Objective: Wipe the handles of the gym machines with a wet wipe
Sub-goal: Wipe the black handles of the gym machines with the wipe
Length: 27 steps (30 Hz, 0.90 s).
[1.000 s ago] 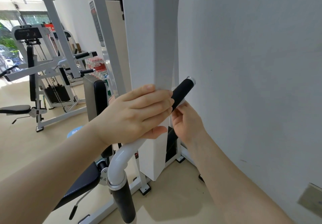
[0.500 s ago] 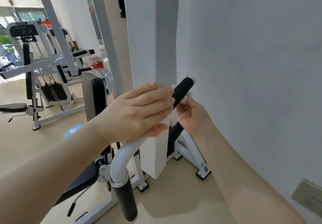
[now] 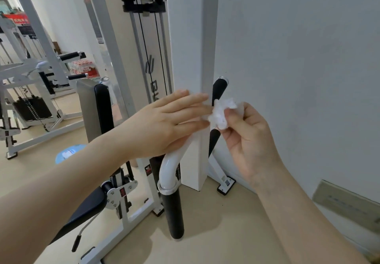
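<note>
A white curved machine bar [image 3: 167,169] carries two black foam handles. The upper handle [image 3: 218,88] rises toward the wall, and the lower handle [image 3: 173,212] hangs down near the floor. My left hand [image 3: 164,124] lies over the white bar with its fingers stretched out flat, its fingertips reaching the wipe. My right hand [image 3: 246,136] pinches a crumpled white wet wipe [image 3: 221,112] just in front of the upper handle. Whether the wipe touches that handle I cannot tell. The handle's middle part is hidden behind the wipe and my fingers.
A white pillar [image 3: 189,58] and a grey wall [image 3: 298,58] stand close behind the handles. The machine's black seat [image 3: 86,212] and back pad [image 3: 102,115] are at the lower left. Other white gym machines [image 3: 30,74] stand on the beige floor at the far left.
My right hand has come out from under the upper handle and now holds the wipe in plain view in front of it. My left hand's fingers have opened from a grip to flat.
</note>
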Available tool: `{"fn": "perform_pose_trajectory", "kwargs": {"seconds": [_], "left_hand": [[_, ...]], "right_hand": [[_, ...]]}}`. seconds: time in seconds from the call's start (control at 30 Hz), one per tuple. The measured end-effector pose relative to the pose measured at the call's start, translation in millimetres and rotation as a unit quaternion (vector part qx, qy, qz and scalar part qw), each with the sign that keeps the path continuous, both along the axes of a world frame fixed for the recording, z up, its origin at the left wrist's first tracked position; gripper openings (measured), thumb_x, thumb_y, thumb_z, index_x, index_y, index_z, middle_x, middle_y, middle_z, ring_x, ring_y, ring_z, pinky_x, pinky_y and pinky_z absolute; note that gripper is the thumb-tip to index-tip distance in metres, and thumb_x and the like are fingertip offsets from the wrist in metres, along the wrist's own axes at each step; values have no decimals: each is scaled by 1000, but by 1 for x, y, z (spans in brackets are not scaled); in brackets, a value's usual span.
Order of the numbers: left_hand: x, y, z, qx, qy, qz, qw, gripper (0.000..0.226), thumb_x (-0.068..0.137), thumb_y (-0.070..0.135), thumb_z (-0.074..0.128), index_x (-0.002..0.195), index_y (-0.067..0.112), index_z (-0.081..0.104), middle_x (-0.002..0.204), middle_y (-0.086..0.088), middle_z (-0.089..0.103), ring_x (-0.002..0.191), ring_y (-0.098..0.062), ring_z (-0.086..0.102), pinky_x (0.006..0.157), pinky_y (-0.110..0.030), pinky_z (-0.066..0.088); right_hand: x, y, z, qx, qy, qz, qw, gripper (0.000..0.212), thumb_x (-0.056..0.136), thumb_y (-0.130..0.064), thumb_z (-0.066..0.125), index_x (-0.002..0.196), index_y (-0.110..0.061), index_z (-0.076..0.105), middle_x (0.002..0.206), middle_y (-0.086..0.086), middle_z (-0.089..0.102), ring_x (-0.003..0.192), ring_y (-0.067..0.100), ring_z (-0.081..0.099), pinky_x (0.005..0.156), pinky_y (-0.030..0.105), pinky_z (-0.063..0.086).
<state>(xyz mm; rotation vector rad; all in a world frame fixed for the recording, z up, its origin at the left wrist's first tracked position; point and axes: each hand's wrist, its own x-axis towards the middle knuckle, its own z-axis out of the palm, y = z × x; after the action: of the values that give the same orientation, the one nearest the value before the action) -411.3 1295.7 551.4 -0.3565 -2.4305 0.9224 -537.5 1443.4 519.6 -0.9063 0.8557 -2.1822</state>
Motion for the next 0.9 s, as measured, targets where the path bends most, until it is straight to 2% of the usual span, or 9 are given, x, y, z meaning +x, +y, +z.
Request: {"fn": "perform_pose_trajectory", "kwargs": {"seconds": [0.17,0.27,0.37,0.43,0.5,0.57,0.63,0.73,0.9], "left_hand": [[60,-8,-23,58,-50,41,996,42,91,31,44,128,14,51,141,-8,47,137,-23,27,115,-39,18],[120,-21,-40,73,-77,79,991,43,89,32,42,129,17,47,139,-7,49,136,-22,29,113,-39,19],[195,-31,-54,136,-87,119,980,42,87,32,41,125,17,54,134,-6,55,132,-21,34,111,-36,23],[247,-36,-66,221,-65,148,962,42,87,31,40,124,17,54,130,-5,58,126,-20,42,108,-34,32],[294,-38,-76,347,-12,167,923,42,89,30,38,125,14,54,126,-4,58,117,-19,52,100,-26,40],[334,-39,-82,482,76,187,853,38,93,26,41,126,14,54,118,8,55,107,-9,55,93,-3,32],[364,-48,-89,581,139,208,775,30,95,16,46,123,16,56,104,21,53,96,6,54,82,4,32],[402,-76,-101,656,165,212,705,27,94,18,50,120,19,56,99,30,52,94,17,52,81,-1,38],[457,-156,-123,754,190,220,589,39,83,32,66,120,26,54,107,7,63,104,-7,59,93,-25,45]], "right_hand": [[60,17,-1,53,122,-116,984,21,79,-19,60,61,-29,59,66,-12,57,71,10,53,76,27,44],[109,11,-2,57,146,-110,982,26,84,-12,63,64,-28,59,66,-14,60,72,8,58,73,21,49],[164,-12,-11,89,156,-86,980,21,87,-11,60,73,-26,63,82,-3,66,90,20,63,89,33,51],[203,-36,-24,136,168,-59,975,19,88,-13,59,76,-26,66,86,0,69,94,23,64,91,36,50],[245,-62,-41,183,175,-15,967,15,90,-15,58,82,-23,68,91,4,71,97,27,65,92,36,51],[285,-90,-55,234,189,15,954,14,90,-18,57,85,-19,70,97,12,71,95,27,65,93,35,51],[321,-119,-67,278,205,49,937,18,91,-21,57,83,-14,70,96,17,71,85,22,63,83,33,50],[369,-164,-81,317,198,110,921,23,90,-25,58,90,-6,70,92,17,68,79,22,61,70,34,49],[431,-258,-101,319,240,161,903,25,91,-27,55,95,-7,71,94,11,69,79,17,63,63,23,52]]}}
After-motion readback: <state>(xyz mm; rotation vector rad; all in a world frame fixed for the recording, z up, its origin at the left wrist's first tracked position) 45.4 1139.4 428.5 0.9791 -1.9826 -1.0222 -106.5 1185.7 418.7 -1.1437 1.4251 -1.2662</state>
